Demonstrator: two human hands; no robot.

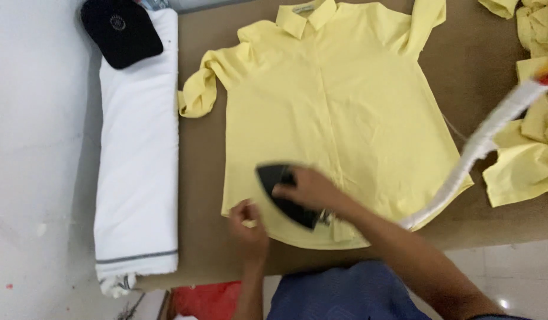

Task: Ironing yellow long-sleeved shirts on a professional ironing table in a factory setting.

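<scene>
On the brown table [197, 195], hands grip iron [285, 195] and, seemingly, shirt [345, 106] hem.

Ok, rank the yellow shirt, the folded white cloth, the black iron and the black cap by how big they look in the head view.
1. yellow shirt, spread flat, largest.
2. folded white cloth, a long stack beside it.
3 and 4. black cap and black iron: look alike. The right hand hides part of the iron and the frame edge cuts the cap, so no ranking.

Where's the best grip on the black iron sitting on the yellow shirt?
Judging by its pose, the handle on top, taken from above at the rear. The iron lies flat on the yellow shirt, tip pointing upper left, and the right hand already grips it there.
</scene>
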